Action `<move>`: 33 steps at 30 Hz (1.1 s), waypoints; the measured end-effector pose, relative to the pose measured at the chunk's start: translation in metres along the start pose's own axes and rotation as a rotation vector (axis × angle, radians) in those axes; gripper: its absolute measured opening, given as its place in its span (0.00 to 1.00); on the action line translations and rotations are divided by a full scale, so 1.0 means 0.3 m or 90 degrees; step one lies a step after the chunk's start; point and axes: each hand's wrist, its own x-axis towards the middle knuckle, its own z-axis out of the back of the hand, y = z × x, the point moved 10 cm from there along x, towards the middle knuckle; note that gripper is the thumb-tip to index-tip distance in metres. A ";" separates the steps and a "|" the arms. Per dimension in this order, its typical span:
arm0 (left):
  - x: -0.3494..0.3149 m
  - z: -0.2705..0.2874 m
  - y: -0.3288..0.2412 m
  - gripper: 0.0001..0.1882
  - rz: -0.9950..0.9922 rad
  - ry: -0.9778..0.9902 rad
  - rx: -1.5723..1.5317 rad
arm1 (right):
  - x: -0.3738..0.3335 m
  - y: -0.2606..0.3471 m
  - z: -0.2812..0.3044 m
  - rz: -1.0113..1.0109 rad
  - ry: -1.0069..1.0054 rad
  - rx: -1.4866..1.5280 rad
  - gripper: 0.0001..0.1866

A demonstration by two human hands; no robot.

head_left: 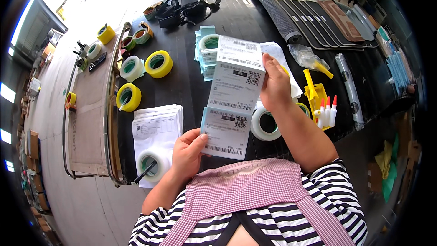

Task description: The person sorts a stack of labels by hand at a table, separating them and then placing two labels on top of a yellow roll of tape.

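A strip of printed shipping labels point(234, 84) with barcodes and square codes stretches between my two hands above the black table. My left hand point(189, 152) pinches the lowest label at its left edge, thumb on top. Higher up, my right hand point(275, 82) grips the strip's upper right edge. Behind the strip, a pale tape roll point(209, 42) rests on more light-blue-backed labels point(207, 70). Another tape roll point(256, 132) lies partly hidden near my right forearm. Beside my left hand, a tape roll with a black pen in it point(157, 173) sits on stacked paper sheets point(157, 125).
Yellow tape rolls point(159, 64) stand at the left. Black straps and gear point(189, 7) lie at the back. On the right are a yellow basket point(321, 93), red-tipped glue bottles point(327, 111), a plastic-wrapped roll point(349, 91) and dark mats point(314, 23). A cart point(88, 132) adjoins the table's left side.
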 end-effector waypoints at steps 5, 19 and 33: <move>0.009 -0.001 -0.008 0.13 -0.012 -0.008 0.011 | -0.110 -0.083 -0.067 -0.120 0.267 0.044 0.34; 0.025 -0.028 -0.018 0.13 -0.016 0.006 0.051 | -0.189 -0.171 -0.035 -0.114 0.101 -0.099 0.14; 0.023 -0.098 -0.081 0.48 -0.115 0.052 0.095 | -0.189 -0.164 -0.062 -0.113 0.112 -0.101 0.12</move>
